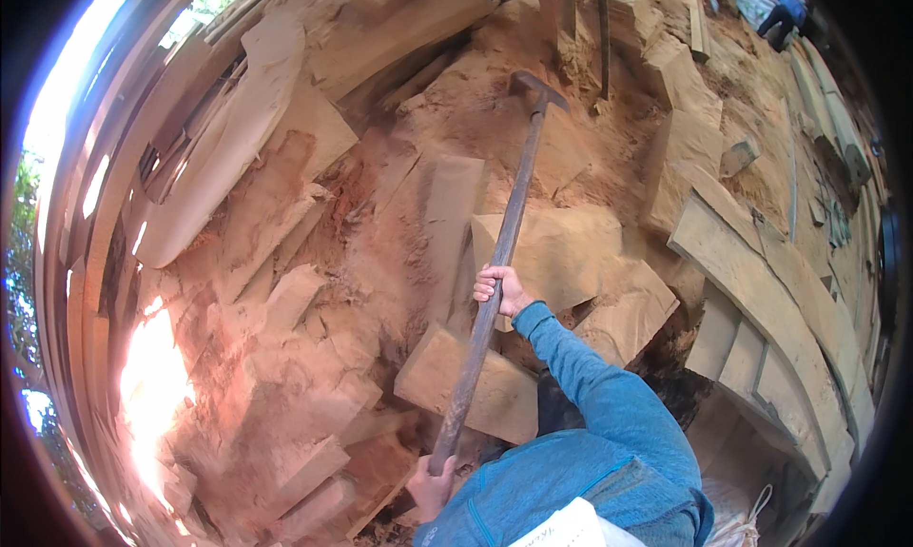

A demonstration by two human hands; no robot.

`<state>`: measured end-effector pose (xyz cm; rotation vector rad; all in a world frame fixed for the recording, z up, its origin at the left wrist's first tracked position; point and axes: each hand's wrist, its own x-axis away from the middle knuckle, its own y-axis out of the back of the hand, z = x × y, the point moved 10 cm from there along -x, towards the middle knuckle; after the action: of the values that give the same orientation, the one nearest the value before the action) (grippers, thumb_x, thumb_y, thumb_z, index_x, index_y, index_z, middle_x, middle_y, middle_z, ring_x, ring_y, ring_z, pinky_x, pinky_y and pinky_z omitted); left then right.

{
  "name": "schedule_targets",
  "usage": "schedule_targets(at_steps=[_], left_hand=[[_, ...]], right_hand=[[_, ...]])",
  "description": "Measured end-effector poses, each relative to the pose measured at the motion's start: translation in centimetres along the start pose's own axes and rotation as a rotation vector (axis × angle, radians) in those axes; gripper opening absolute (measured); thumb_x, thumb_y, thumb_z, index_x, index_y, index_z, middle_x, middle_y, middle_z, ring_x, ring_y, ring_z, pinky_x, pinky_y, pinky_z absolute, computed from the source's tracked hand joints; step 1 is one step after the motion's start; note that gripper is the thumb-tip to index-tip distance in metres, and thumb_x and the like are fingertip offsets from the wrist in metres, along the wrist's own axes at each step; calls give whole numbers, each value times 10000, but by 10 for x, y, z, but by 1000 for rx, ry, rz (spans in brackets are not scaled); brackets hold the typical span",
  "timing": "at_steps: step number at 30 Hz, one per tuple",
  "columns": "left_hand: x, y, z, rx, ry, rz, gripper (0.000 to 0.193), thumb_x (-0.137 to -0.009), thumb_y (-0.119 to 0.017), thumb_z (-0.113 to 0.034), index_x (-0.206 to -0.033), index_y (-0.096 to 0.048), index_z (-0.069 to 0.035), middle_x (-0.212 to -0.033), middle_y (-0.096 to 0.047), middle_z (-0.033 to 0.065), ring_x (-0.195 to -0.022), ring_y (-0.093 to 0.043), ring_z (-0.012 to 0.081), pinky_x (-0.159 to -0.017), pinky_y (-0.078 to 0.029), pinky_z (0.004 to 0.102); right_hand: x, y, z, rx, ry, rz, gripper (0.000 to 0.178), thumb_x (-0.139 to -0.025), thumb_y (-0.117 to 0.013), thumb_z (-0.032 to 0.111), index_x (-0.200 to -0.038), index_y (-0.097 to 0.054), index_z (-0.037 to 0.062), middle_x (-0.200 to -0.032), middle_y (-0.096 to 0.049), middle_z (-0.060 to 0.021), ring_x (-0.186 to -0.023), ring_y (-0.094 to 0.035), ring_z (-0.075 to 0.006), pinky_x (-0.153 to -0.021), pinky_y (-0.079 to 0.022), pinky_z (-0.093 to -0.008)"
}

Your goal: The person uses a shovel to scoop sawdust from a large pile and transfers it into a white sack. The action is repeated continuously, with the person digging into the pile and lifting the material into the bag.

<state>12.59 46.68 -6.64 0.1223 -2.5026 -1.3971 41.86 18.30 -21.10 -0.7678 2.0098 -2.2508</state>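
A long-handled hoe (pixel 518 200) slants across the middle, with its dark metal head (pixel 540 88) at the far end on reddish sawdust (pixel 456 95). My right hand (pixel 501 288) is wrapped round the wooden shaft at about its middle. Lower down, my left hand (pixel 433 487) grips the near end of the same shaft. Under the shaft lie sawdust-covered wood blocks, among them a large pale block (pixel 552 252) beside my right hand and another block (pixel 466 380) between my hands.
Long planks (pixel 228 138) lean at the left, next to a bright sunlit patch (pixel 154 404). Stacked curved boards (pixel 751 309) stand at the right. A dark upright rod (pixel 603 38) rises beyond the hoe head. Another person (pixel 786 16) in blue is at the far right. A whitish sack (pixel 732 514) lies near.
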Motion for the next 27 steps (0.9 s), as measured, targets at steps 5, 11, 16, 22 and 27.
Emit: schedule_targets(at_steps=[5,11,16,22,27], left_hand=[[-19,119,-57,17,-237,-64,419,-674,-879,-234,-996,-701,-34,-802,-710,126,-666,-690,250,-631,-540,328],[6,285,-191,-559,-522,-401,423,-670,-897,-236,-1033,-737,-90,-768,-695,86,-631,-670,255,-572,-525,357],[23,324,-298,-892,-864,-484,433,-687,-888,-255,-1031,-728,-48,-718,-644,85,-569,-620,223,-525,-501,340],[52,316,-370,-1149,-1081,-467,399,-708,-874,-242,-1025,-731,-46,-713,-645,80,-561,-613,209,-515,-497,328],[67,301,-416,-1263,-1149,-459,371,-726,-862,-231,-1020,-733,-45,-708,-646,77,-554,-606,197,-507,-493,318]], right_hand=[[24,-122,-2,-287,60,582,121,-857,-544,32,-832,-472,126,-582,-366,27,-499,-380,-116,-560,-369,-284],[40,-240,-8,-496,23,759,165,-838,-577,24,-847,-450,128,-598,-344,36,-567,-384,-99,-655,-362,-274],[66,-299,32,-681,112,1022,166,-823,-622,9,-842,-506,126,-593,-369,39,-567,-397,-98,-666,-367,-262],[93,-321,58,-837,154,1123,166,-833,-618,6,-841,-513,135,-576,-367,50,-556,-393,-83,-658,-364,-249],[101,-338,60,-880,158,1203,171,-827,-619,1,-841,-513,135,-575,-370,54,-557,-395,-78,-659,-363,-247]])
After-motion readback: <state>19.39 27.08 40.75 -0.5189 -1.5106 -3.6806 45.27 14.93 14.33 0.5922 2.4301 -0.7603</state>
